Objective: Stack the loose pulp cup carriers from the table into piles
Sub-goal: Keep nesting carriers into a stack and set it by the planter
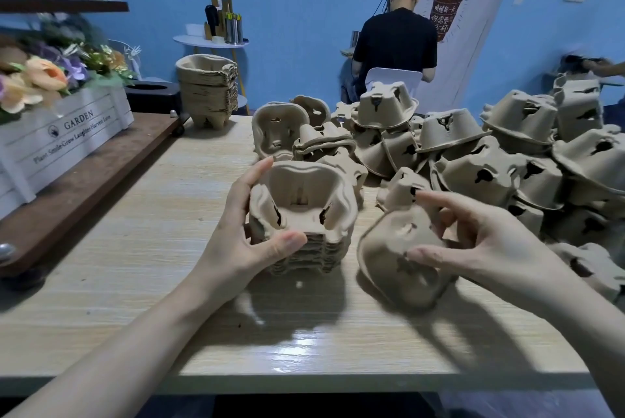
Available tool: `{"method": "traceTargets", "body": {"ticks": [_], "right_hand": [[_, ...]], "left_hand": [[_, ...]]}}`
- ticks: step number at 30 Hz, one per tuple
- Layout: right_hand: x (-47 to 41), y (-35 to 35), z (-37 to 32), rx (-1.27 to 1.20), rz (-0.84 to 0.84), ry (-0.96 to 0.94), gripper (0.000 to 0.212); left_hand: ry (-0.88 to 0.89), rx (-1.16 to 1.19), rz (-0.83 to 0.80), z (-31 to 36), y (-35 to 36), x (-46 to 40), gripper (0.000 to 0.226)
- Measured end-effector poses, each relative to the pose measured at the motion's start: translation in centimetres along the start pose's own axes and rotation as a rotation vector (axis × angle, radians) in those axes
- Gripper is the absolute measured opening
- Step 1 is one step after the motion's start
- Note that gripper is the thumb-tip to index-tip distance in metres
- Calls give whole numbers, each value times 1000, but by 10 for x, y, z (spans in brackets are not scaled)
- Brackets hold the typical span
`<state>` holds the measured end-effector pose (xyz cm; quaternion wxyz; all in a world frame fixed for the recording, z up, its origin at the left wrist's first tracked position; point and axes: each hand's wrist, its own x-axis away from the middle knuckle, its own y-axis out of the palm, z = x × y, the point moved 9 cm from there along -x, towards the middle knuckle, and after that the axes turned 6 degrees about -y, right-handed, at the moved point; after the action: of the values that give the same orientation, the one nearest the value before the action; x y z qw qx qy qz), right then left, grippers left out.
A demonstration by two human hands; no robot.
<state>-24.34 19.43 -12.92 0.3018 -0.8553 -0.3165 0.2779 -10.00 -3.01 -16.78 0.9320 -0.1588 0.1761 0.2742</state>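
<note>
Left hand [248, 235]: clasps a short nested pile of brown moulded-pulp cup carriers [302, 218], cups upward, on the pale wood-grain table [135, 265]. Right hand [480, 242]: pinches a single inverted pulp carrier [389, 258] just beside it (tilted). Loose heap of carriers [473, 154] behind, at right.

A: Where is everything, taking the short stack [304, 214] as the mark?

B: It sits on the table [142, 269], near the front edge. The left hand [243, 235] wraps its left side. Just right of it a single carrier [395, 258] lies tilted under the right hand [490, 242].

A: And behind?

B: The loose heap [473, 154] spreads behind and to the right. A tall stack [208, 93] stands far behind, to the left. The flower crate [64, 133] lies well left.
</note>
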Motion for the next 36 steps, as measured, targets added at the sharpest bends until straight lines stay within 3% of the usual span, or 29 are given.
{"method": "traceTargets", "body": {"ticks": [3,9,15,19,25,31,36], "right_hand": [[-5,-3,-3,-126,114,-65,83],[-8,4,-2,-166,140,-119,100],[-6,-8,-8,-163,152,-123,58],[-4,-18,-7,-169,225,-137,40],[-1,-21,-13,-73,172,-193,20],[3,-10,7,-170,25,-100,71],[4,-3,20,-372,-7,-69,69]], "left_hand": [[6,4,0,1,1,0,94],[-1,15,2,0,0,0,102],[0,7,-3,-1,0,0,102],[7,-1,3,-1,0,-1,101],[15,2,2,1,0,0,101],[15,0,-1,2,0,0,103],[7,11,-3,1,-1,0,101]]}}
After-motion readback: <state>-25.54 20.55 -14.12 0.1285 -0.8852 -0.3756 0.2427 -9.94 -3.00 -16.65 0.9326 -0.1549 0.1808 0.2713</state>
